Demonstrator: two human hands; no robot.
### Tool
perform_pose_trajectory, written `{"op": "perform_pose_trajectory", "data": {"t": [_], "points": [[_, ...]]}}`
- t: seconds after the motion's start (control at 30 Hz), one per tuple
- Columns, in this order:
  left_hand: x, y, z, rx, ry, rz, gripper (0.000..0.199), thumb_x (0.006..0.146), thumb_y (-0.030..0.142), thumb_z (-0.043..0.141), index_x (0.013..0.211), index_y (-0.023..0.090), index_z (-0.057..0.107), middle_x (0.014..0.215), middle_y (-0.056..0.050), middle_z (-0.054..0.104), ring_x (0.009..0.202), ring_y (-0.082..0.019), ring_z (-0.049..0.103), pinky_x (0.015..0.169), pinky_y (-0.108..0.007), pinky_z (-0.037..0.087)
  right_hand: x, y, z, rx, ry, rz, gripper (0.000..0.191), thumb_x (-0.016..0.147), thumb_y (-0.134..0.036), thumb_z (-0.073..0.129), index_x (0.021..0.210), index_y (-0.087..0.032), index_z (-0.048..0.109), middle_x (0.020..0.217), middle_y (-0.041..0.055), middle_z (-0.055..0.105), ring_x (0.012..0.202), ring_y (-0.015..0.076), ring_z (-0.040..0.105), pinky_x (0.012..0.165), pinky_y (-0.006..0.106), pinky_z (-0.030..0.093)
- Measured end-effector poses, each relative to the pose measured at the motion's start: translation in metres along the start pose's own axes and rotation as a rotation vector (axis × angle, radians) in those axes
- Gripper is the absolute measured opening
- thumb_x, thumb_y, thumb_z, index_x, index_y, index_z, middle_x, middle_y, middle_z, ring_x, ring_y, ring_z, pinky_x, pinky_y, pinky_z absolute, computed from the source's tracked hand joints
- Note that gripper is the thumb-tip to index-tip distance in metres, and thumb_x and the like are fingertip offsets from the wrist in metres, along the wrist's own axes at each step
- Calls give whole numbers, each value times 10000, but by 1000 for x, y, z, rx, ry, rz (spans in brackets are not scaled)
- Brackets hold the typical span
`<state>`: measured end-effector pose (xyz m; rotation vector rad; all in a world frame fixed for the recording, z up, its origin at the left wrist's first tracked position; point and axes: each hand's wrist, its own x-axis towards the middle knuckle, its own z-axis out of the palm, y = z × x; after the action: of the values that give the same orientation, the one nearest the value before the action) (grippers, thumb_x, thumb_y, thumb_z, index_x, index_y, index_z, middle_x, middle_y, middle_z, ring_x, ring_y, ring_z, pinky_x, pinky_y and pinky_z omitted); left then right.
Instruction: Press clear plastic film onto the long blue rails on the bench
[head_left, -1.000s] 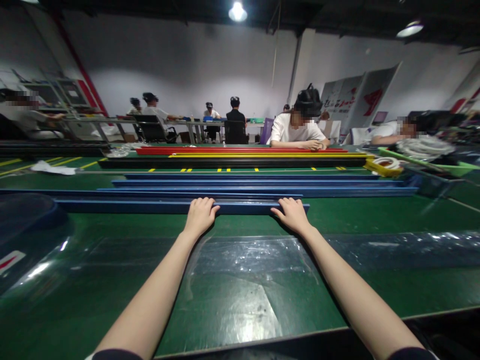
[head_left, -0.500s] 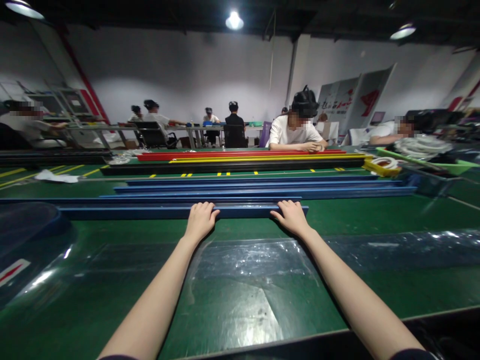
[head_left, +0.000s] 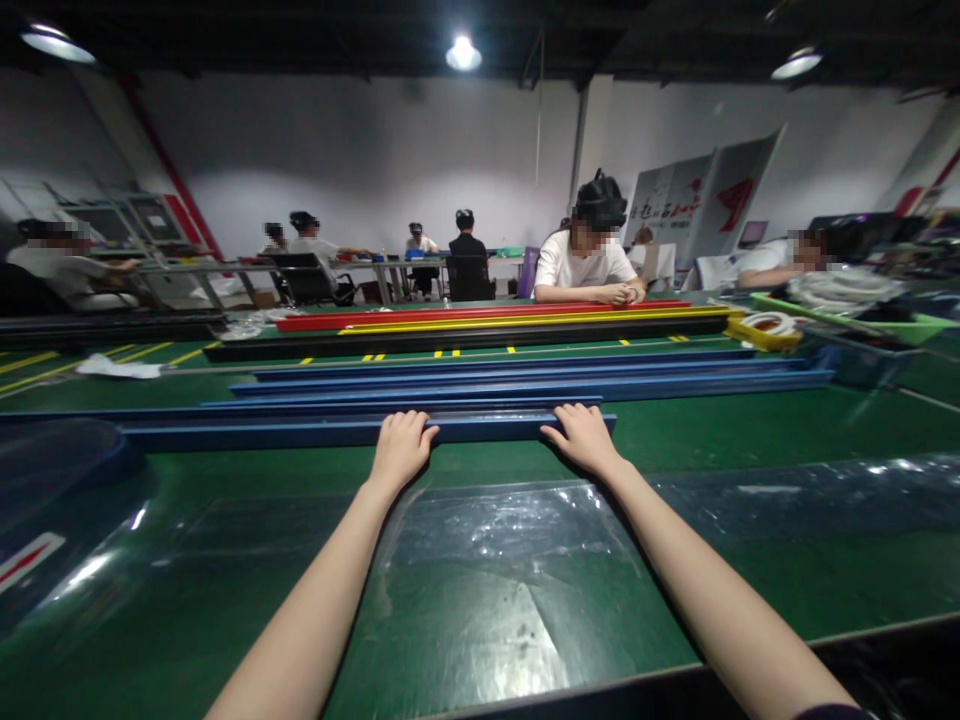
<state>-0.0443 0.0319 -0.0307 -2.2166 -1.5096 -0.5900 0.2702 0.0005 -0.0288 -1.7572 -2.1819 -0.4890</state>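
A long blue channel strip [head_left: 487, 429] lies crosswise on the green table [head_left: 675, 610]. Around its near edge, left of the strip's right end, the fingers of my left hand [head_left: 403, 445] are curled, thumb toward the right. My right hand [head_left: 581, 435] grips the same strip close to its right end, thumb pointing left. The fingertips of both hands are hidden behind the strip's raised edge. Just beyond lie more blue strips [head_left: 540, 388], parallel to the one in my hands. Clear plastic film [head_left: 510, 525] is spread between my forearms and the strip.
Red [head_left: 375, 318], yellow [head_left: 525, 321] and black strips [head_left: 465, 341] lie farther back. A curved blue piece under clear plastic [head_left: 60, 500] stands at the left. Coiled white tubing [head_left: 847, 295] rests at the right. A co-worker [head_left: 589, 265] leans on the far table edge.
The view has tilted slightly, so the left side sits a little lower. Both hands keep their hold on the blue strip, which has not visibly shifted.
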Motion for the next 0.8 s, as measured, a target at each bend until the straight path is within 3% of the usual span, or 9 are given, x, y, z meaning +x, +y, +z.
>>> {"op": "perform_pose_trajectory", "data": {"t": [0.37, 0.67, 0.8], "points": [[-2, 4, -5, -34, 9, 6, 264, 895, 359, 368, 956, 194, 565, 916, -70, 615, 882, -223, 514, 858, -374, 329, 0, -1, -5, 61, -18, 25, 324, 879, -457, 423, 932, -172, 566, 987, 90, 637, 940, 229, 525, 795, 325, 291], [5, 18, -20, -140, -25, 47, 229, 894, 293, 372, 983, 216, 568, 985, -51, 620, 952, -204, 524, 866, -351, 335, -5, 46, -11, 126, -95, 152, 306, 813, -455, 517, 896, -180, 622, 940, 84, 655, 908, 225, 558, 739, 292, 333], [15, 33, -28, -201, -76, 52, 226, 896, 290, 374, 962, 217, 578, 998, -35, 624, 959, -196, 530, 850, -339, 353, -7, 48, -5, 134, -125, 148, 245, 846, -376, 491, 897, -162, 599, 930, 90, 660, 881, 210, 565, 740, 284, 337]]}}
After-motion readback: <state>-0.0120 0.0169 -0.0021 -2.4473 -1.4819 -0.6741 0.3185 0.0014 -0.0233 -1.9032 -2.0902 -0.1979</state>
